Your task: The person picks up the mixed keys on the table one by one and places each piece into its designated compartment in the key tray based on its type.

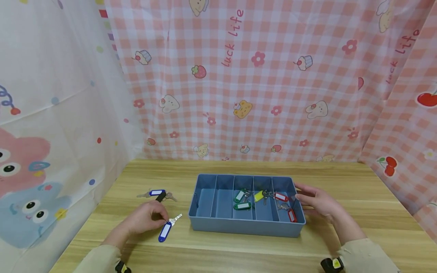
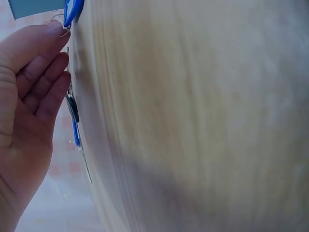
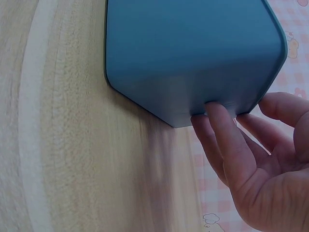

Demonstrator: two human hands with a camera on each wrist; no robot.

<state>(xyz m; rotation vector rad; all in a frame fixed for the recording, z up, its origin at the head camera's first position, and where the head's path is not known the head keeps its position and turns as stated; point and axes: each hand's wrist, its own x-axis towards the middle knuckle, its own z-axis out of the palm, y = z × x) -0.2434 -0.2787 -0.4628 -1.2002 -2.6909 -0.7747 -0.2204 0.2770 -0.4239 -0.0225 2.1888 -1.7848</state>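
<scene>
My left hand [image 1: 147,218] pinches the metal ring of a key with a blue tag [image 1: 165,231] between thumb and fingertips, left of the box; the key's blade [image 1: 177,217] points toward the box. In the left wrist view, the tag's blue edge [image 2: 72,10] shows at the fingertips of that hand [image 2: 31,92]. At the right end of the blue-grey divided box [image 1: 246,227], my right hand [image 1: 319,203] touches the outer wall. Its fingertips press on that wall [image 3: 193,77] in the right wrist view, fingers lightly bent, with the thumb near the rim.
Behind the left hand lie a key with a blue tag [image 1: 157,192] and one with a black tag [image 1: 161,196]. Inside the box, green-tagged keys [image 1: 242,206] share the middle compartment, a yellow tag [image 1: 258,196] sits beside them, and red tags [image 1: 291,215] occupy the rightmost one.
</scene>
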